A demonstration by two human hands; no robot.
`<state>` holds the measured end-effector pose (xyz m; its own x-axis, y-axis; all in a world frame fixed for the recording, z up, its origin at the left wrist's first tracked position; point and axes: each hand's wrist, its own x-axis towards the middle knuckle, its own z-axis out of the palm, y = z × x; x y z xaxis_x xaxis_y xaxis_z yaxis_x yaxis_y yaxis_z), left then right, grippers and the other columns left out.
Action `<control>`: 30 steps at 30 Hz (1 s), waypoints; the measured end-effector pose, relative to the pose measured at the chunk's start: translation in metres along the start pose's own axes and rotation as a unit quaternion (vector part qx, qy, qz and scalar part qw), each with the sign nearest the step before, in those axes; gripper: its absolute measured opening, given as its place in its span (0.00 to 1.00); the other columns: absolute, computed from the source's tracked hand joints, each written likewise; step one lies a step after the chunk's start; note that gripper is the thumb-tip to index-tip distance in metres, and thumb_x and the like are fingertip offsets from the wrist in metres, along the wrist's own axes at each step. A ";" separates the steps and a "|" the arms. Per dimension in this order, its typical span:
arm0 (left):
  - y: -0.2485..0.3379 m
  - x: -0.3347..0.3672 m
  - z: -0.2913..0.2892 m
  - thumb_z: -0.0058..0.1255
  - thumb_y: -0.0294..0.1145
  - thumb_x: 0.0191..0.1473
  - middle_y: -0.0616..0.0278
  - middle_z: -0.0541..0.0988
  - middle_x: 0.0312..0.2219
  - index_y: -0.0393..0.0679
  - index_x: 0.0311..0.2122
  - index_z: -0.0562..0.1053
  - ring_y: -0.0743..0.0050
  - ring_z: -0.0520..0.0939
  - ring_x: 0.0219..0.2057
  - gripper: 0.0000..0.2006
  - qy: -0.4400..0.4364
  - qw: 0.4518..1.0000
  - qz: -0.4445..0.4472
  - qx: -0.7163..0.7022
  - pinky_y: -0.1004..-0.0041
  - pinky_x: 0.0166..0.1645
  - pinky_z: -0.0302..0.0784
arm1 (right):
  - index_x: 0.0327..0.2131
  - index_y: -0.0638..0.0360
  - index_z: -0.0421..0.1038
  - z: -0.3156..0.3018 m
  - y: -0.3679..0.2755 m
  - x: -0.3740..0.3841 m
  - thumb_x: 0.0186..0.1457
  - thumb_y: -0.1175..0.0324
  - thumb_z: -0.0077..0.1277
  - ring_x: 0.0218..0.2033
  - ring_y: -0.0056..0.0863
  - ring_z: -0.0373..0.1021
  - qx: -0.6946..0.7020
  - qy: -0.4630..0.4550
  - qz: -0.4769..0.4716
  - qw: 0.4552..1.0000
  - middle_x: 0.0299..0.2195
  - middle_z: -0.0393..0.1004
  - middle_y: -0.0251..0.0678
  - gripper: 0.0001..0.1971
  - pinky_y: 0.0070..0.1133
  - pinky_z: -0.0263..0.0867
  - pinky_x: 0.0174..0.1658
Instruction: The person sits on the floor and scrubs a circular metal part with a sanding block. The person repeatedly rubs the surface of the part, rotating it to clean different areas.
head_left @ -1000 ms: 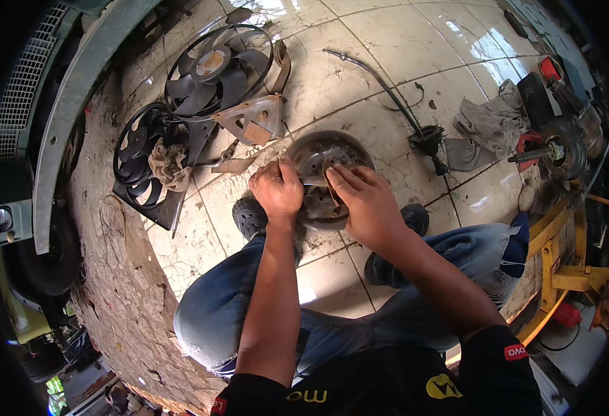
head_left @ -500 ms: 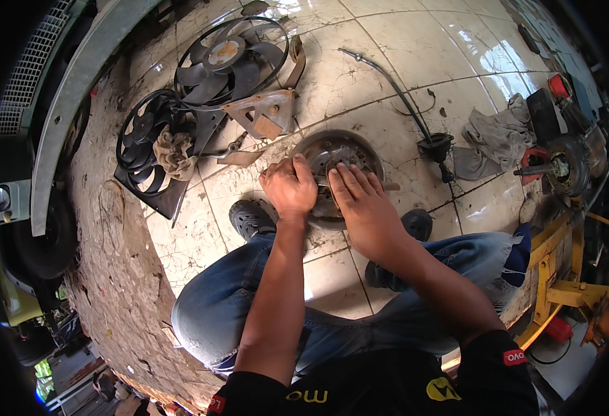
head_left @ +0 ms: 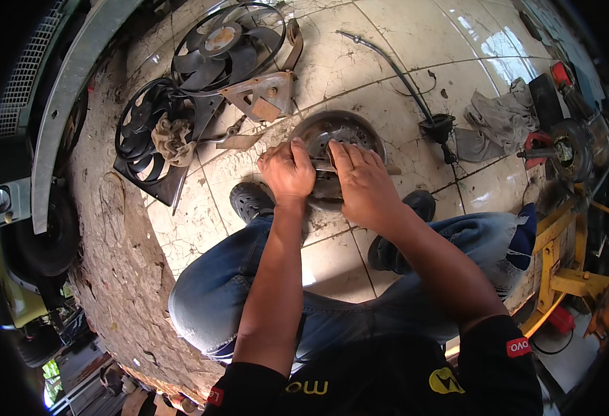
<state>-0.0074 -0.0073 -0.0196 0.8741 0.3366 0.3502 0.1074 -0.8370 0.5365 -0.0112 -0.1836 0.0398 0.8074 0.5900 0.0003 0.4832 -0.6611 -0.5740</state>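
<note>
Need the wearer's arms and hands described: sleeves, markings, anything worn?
Left hand and right hand are bare, no gloves. Both forearms are bare too, with no watch or cable visible. Left sleeve and right sleeve are short, loose and black; each carries a small red patch with pale lettering.

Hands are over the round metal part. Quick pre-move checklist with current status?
1. Left hand closed on the flat bar: ok.
2. Right hand over the bar: ok; firmness of its hold: cannot tell.
3. Bar touching the round metal part beneath: cannot tell, hands hide it.
4. Gloves on: not ok, both hands bare.
5. Large fan apart from the round part: ok.
6. Black cable apart from it too: ok.
</note>
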 end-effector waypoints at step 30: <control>0.007 -0.008 -0.009 0.43 0.36 0.59 0.53 0.79 0.21 0.43 0.19 0.76 0.47 0.78 0.30 0.18 -0.023 0.999 -0.036 -0.032 0.56 0.43 0.65 | 0.62 0.71 0.52 -0.012 -0.012 0.009 0.45 0.78 0.51 0.68 0.54 0.50 0.000 -0.121 0.072 0.990 0.61 0.58 0.58 0.38 0.46 0.47 0.67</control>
<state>-0.0180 -0.0115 -0.0118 0.8864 0.3732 0.2738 0.1412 -0.7814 0.6078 -0.0054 -0.1760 0.0564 0.7634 0.5835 -0.2770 0.3694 -0.7462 -0.5538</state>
